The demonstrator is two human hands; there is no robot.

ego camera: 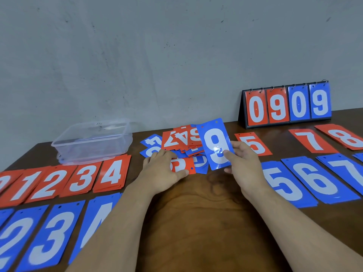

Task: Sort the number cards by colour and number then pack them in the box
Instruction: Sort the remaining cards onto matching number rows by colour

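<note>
Box (94, 150): clear plastic, at the table's far-left corner; I cannot tell the contents through its wall.
Sorted rows, left: red stacks (82, 179) 1 to 4 lie just in front of the box; blue stacks (51, 238) 2 to 4 run along the near edge.
My left hand (163, 169): thumb and fingers pinch a red 3 card (180, 165) at the near side of the unsorted pile (182, 140), which sits mid-table toward the far edge.
My right hand (245, 165): holds a blue 9 card (215, 144) tilted up above the pile, thumb on its face.
Sorted rows, right: red 5 (254, 144), red 7 and 8 beyond it; blue 5, 6, 7 (314, 179) nearer me.
Risk, misfiling: a 9 turned round reads as 6, so this card could land on the wrong stack.
Risk, disturbance: no blue 9 stack is in view; reaching rightward over the glossy stacks could push them askew.
Surface: dark wooden table (206, 213), grain visible.
Room: scuffed grey wall (157, 55); flip scoreboard (286, 105) at the far-right corner reads 0909.
</note>
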